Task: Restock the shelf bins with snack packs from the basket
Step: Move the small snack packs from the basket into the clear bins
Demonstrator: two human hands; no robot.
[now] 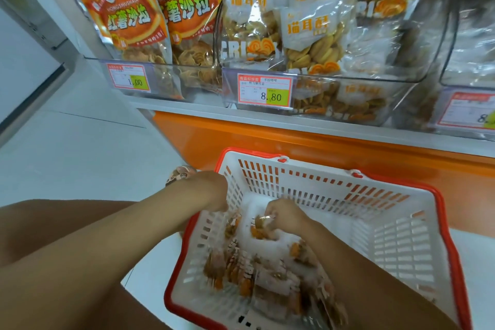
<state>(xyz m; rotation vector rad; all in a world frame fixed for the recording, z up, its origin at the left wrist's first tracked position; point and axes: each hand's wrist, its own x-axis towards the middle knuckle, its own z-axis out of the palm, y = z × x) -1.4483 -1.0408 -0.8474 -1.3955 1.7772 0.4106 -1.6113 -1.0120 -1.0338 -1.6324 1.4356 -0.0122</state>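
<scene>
A white basket with a red rim (375,206) stands on the floor below the shelf. Several clear snack packs (267,270) with orange biscuits lie in its near left half. My right hand (284,215) is down inside the basket, its fingers closed on the top of one pack (261,230). At the basket's left wall, my left hand (211,190) reaches in and touches the edge of another pack (232,224); its fingers are hidden. Above, a clear shelf bin (348,94) holds the same kind of packs.
A second clear bin (160,83) to the left holds orange snack bags (126,13). Price tags (263,91) hang on the bin fronts. An orange shelf base (241,134) runs behind the basket. White floor (80,142) lies to the left, and my knee (53,222) is near.
</scene>
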